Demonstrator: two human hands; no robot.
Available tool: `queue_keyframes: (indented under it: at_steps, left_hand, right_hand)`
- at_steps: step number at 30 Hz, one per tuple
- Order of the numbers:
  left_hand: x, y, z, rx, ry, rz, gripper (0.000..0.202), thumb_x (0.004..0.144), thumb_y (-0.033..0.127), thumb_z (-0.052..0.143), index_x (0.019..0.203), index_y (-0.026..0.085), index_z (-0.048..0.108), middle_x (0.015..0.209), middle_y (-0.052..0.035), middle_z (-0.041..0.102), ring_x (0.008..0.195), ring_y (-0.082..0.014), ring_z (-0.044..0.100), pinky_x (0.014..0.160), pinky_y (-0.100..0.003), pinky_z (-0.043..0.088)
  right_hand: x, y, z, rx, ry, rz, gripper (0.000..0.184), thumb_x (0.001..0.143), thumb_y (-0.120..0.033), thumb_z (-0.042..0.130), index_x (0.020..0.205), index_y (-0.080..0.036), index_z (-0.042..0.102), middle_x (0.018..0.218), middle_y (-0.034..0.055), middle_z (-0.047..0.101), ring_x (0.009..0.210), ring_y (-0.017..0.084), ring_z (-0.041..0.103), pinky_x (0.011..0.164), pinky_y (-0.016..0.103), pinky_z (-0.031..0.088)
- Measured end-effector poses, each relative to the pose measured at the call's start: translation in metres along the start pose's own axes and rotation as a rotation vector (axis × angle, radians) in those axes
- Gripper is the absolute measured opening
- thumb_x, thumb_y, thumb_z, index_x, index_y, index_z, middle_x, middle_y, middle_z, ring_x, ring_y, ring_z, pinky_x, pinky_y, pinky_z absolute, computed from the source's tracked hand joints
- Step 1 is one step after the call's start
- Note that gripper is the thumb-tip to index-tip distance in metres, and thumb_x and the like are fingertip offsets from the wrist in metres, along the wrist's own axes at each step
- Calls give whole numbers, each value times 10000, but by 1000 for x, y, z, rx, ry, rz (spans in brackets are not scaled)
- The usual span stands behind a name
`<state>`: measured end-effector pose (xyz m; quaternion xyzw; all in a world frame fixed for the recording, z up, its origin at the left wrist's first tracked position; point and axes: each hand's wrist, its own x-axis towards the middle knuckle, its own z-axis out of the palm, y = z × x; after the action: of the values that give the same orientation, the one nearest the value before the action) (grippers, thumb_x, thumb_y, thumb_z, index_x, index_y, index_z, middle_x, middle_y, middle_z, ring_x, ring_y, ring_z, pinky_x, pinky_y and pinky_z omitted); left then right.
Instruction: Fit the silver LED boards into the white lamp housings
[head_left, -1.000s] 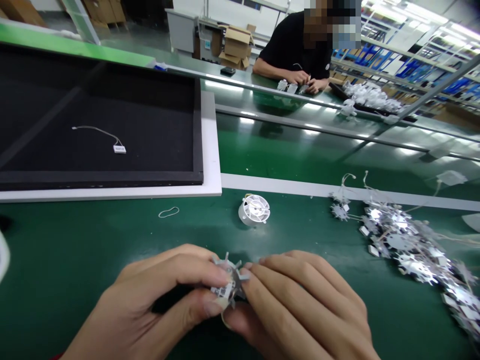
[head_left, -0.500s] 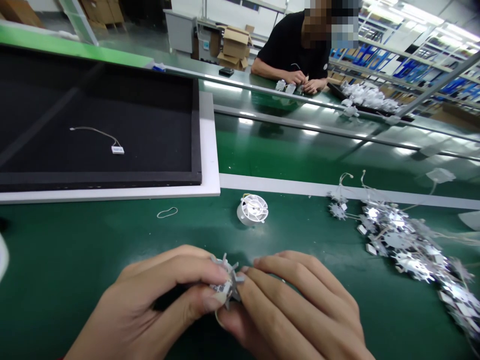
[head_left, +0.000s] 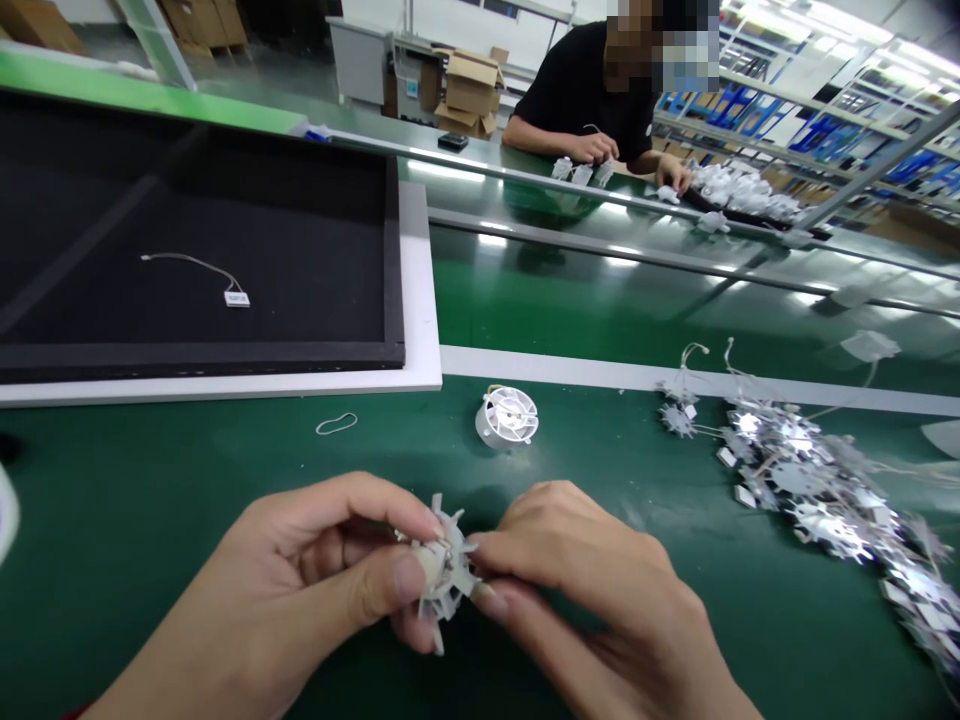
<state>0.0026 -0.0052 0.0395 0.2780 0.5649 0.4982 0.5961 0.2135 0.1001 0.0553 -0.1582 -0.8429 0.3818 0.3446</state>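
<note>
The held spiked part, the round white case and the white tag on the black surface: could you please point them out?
Spiked part (head_left: 456,570), head view: its toothed body.
Round white case (head_left: 507,418), head view: its spoked face.
White tag (head_left: 237,299), head view: its flat face.

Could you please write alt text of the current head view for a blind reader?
The left hand pinches a pale spoked part above a green table while the right hand touches its edge. A round white housing sits beyond, silvery star-shaped parts are heaped at right, and a co-worker is opposite.
</note>
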Motion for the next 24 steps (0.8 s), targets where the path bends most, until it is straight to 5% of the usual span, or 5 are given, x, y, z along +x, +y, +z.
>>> queue_keyframes:
  at_steps: [6, 12, 17, 20, 24]
  left_hand:
    - [5, 0, -1, -102, -129, 7, 297, 833, 550, 966, 901, 293, 832, 601, 39, 761, 605, -151, 744, 754, -228, 643]
    - [9, -1, 0, -313, -270, -94, 285, 871, 494, 960, 972, 261, 830, 666, 20, 806, 630, -143, 794, 696, -169, 614]
    - [8, 2, 2, -329, -274, -88, 236, 879, 455, 961, 964, 270, 841, 677, 22, 813, 634, -118, 797, 650, -109, 587]
    - [6, 4, 3, -325, -254, -102, 235, 856, 454, 977, 940, 275, 849, 673, 26, 812, 630, -118, 794, 703, -131, 617]
    - [9, 1, 2, -369, -347, -51, 167, 929, 422, 926, 988, 287, 847, 707, 34, 825, 653, -108, 801, 705, -119, 610]
  right_hand:
    - [3, -4, 8, -76, 71, -50, 162, 995, -14, 651, 993, -147, 744, 850, 6, 772, 725, 111, 724, 692, 250, 582]
    - [0, 2, 14, -260, 155, -237, 208, 1057, -35, 540, 1028, -128, 723, 847, 39, 805, 708, 133, 759, 688, 281, 631]
    - [-1, -5, 2, -448, 103, -286, 196, 1090, -95, 599, 1019, -143, 775, 1036, 46, 875, 910, 155, 839, 933, 266, 671]
    - [-2, -13, -2, -564, 31, -284, 255, 1129, -118, 560, 1052, -154, 800, 1143, 13, 869, 1075, 144, 833, 1179, 232, 552]
    - [-8, -17, -1, -662, 16, -344, 294, 1148, -110, 515, 1046, -164, 786, 1197, -3, 852, 1153, 140, 814, 1291, 249, 429]
